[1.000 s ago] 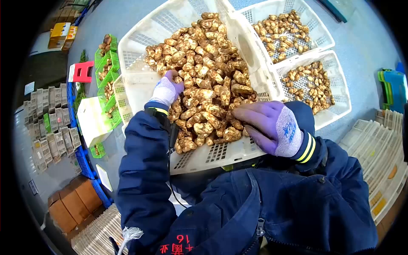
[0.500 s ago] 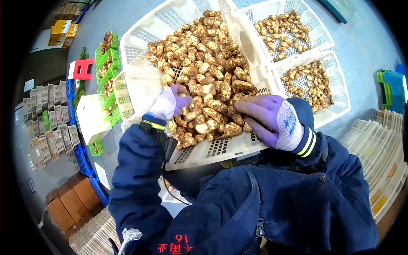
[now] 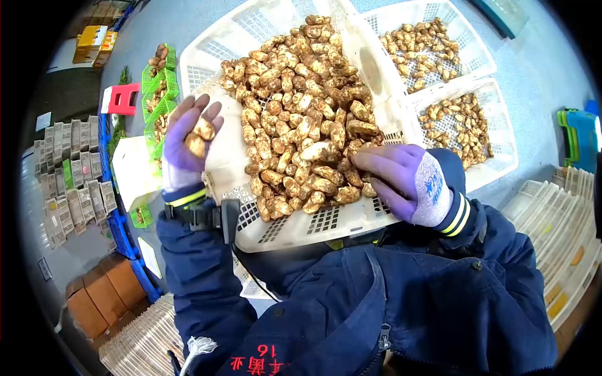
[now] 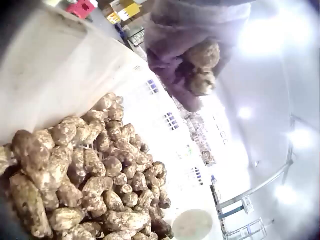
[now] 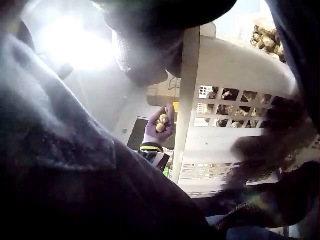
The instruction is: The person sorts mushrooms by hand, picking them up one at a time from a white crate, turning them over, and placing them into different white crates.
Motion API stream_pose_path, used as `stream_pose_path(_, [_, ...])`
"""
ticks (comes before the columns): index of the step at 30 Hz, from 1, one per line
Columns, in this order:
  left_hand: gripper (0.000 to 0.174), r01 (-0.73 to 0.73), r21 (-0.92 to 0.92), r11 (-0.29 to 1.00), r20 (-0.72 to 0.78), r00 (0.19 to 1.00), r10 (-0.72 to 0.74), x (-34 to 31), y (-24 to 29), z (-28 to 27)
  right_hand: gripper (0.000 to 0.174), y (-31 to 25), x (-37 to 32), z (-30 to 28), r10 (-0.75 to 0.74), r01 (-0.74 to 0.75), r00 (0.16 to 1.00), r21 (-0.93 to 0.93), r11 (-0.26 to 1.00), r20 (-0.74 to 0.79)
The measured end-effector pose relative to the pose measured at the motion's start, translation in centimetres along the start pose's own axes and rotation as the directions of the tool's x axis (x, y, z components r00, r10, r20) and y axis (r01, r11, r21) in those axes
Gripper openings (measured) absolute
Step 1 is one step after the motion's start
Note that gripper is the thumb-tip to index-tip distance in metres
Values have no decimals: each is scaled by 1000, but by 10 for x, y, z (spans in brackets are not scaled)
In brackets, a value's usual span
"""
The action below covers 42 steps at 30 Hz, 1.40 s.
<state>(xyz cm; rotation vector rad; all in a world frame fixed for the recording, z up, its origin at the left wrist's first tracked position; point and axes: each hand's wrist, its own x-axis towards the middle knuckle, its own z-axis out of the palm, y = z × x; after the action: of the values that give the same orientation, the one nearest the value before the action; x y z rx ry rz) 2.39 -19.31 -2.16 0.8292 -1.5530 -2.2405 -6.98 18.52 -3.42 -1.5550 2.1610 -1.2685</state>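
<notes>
A gloved left hand (image 3: 178, 143) is raised beside the left edge of a large white crate (image 3: 282, 241), palm turned up. Its fingers curl around two stubby brown-and-white mushrooms (image 3: 195, 145), also visible in the left wrist view as held mushrooms (image 4: 204, 56). Below and to the right, a mushroom pile (image 3: 301, 119) fills much of the crate. The gloved right hand (image 3: 411, 182) rests at the crate's near right rim, long fingers extended over the pile's edge and thumb apart. In the right wrist view that hand is dark and blurred.
Two smaller white crates (image 3: 495, 119) with mushrooms adjoin on the right. Green baskets (image 3: 169, 84), a red stool (image 3: 122, 100) and a white box (image 3: 133, 166) stand left. Stacked white crates (image 3: 552, 232) lie right; cardboard boxes (image 3: 103, 294) sit lower left.
The left hand has reached through the left part of the pile, picked up two mushrooms and moved up and left out of the crate, turning palm up. The right hand has barely moved.
</notes>
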Motion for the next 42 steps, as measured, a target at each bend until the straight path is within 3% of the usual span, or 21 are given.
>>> stream_pose_path(4, [36, -24, 536, 844, -57, 996, 64, 34, -8, 36, 39, 3, -1, 0, -3, 3, 1000, 24, 1000, 14])
stream_pose_path(6, [37, -18, 955, 297, -39, 982, 182, 68, -37, 27, 39, 6, -3, 1, -22, 22, 1000, 19, 1000, -2])
stream_pose_path(8, [41, 132, 986, 99, -136, 990, 28, 97, -71, 21, 39, 8, -4, 1, -17, 16, 1000, 61, 998, 4])
stream_pose_path(9, [53, 75, 968, -241, -67, 997, 43, 102, -85, 23, 39, 9, -4, 1, -14, 13, 1000, 81, 997, 8])
stream_pose_path(11, [67, 164, 958, -234, -180, 982, -49, 115, -110, 14, 37, 14, -4, 2, -42, 43, 999, 118, 992, -11])
stream_pose_path(12, [75, 155, 981, -118, -161, 986, -45, 123, -119, 3, 36, 14, -4, 4, -34, 35, 999, 113, 993, -8])
stream_pose_path(13, [74, 173, 971, -162, -177, 984, -10, 122, -115, 14, 36, 15, -4, 5, -30, 30, 1000, 108, 994, -4])
stream_pose_path(15, [73, 95, 974, 207, -81, 994, -76, 132, -117, -11, 36, 15, -4, 5, -11, 11, 1000, 132, 991, 4])
stream_pose_path(17, [72, 149, 917, 371, -78, 977, -199, 133, -111, -19, 37, 15, -4, 6, -5, 4, 1000, 129, 992, 12])
stream_pose_path(18, [67, 165, 940, 298, -94, 966, -240, 131, -103, -11, 38, 16, -4, 6, -7, 4, 1000, 137, 990, 18])
stream_pose_path(21, [62, 104, 909, 405, -18, 977, -211, 117, -93, 7, 39, 14, -3, 5, -16, 15, 1000, 94, 996, 13])
stream_pose_path(23, [54, 96, 806, 584, 68, 965, -254, 120, -102, -8, 38, 13, -5, 7, -5, 6, 1000, 98, 995, -8])
stream_pose_path(27, [53, 37, 539, 842, 193, 967, -166, 49, -48, 51, 35, 2, -1, -3, 40, -39, 999, 93, 995, -8])
stream_pose_path(29, [54, 15, 435, 900, 344, 921, -182, 8, -22, 70, 35, 0, 1, -3, 142, -134, 989, 203, 970, -29])
stream_pose_path(31, [55, 9, 295, 955, 362, 924, -121, -28, -17, 88, 38, -11, 12, 2, 439, -379, 895, 388, 840, -78])
stream_pose_path(33, [56, -11, 271, 962, 406, 908, -105, -61, -12, 108, 48, -24, 29, -4, 407, -318, 899, 399, 860, -161])
stream_pose_path(36, [54, -23, 323, 946, 343, 935, -94, -86, -21, 130, 55, -28, 41, 3, 482, -475, 875, 291, 831, 52])
stream_pose_path(37, [51, -235, 403, 885, 432, 901, 42, -92, -23, 132, 53, -29, 42, 2, 510, -512, 854, 350, 785, 105])
stream_pose_path(38, [53, -214, 384, 898, 420, 907, 37, -89, -35, 124, 49, -19, 40, 8, 553, -549, 824, 417, 725, 123])
stream_pose_path(41, [67, 233, 66, 970, 237, 941, -241, -96, -48, 123, 38, -11, 30, 4, 574, -523, 783, 753, 400, 239])
stream_pose_path(42, [72, 237, -50, 970, 243, 945, -218, -94, -54, 122, 40, -10, 27, -2, 568, -494, 787, 795, 351, 239])
